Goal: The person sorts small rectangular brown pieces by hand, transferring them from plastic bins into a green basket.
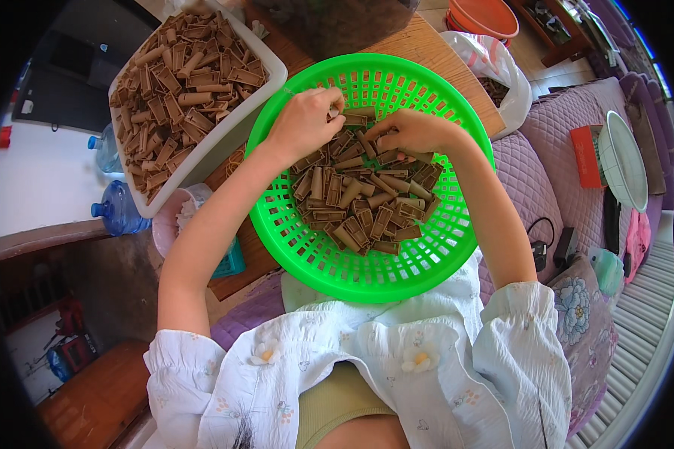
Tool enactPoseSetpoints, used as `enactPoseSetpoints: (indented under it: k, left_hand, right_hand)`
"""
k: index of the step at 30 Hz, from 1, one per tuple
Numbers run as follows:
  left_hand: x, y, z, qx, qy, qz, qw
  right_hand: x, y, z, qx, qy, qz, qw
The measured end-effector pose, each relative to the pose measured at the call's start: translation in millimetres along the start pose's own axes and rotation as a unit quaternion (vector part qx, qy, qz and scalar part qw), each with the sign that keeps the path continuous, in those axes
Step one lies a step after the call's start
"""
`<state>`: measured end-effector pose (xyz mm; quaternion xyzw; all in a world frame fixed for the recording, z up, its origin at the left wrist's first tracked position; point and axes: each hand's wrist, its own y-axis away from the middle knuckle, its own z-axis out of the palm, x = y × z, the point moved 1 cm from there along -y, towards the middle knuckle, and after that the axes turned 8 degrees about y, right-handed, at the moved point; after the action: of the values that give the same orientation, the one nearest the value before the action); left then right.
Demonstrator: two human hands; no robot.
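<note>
Reaching over both sides of a round green basket [371,290], two bare hands meet near the far part of its heap of small brown trough-shaped pieces [359,206]. The left hand [307,123] has its fingers curled toward the thumb; whether it grips a piece cannot be told. The right hand [416,135] bends its fingers down onto the heap, and its hold is also unclear. Only a narrow gap separates them. The pieces lie inside the basket, leaving slotted wall showing as open room along the near and right sides. The left forearm crosses the left rim, the right forearm the right rim. Close by at upper left, a pale tub [275,75] heaped with similar pieces crowds that edge; at upper right, bare wooden table [464,82] extends beyond the rim, with a white bag [513,101] just past its edge.
</note>
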<state>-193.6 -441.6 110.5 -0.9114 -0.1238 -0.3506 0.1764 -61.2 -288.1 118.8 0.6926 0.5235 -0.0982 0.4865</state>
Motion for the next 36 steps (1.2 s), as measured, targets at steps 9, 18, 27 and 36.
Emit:
enactPoseSetpoints:
  k: [9,18,27,36]
  left_hand:
    - [-6,3,7,-0.021,0.003,0.019,1.0]
    - [-9,4,9,-0.089,0.015,0.039,0.995]
    - [10,10,10,-0.219,-0.136,-0.008,0.966]
    - [4,12,9,-0.244,-0.142,-0.018,0.959]
  right_hand:
    - [-7,2,3,-0.058,0.007,-0.02,0.998]
    - [-5,0,2,-0.011,-0.084,-0.01,0.996]
    - [14,30,-34,0.084,-0.453,-0.157,0.874]
    - [13,28,-34,0.121,-0.566,-0.19,0.793]
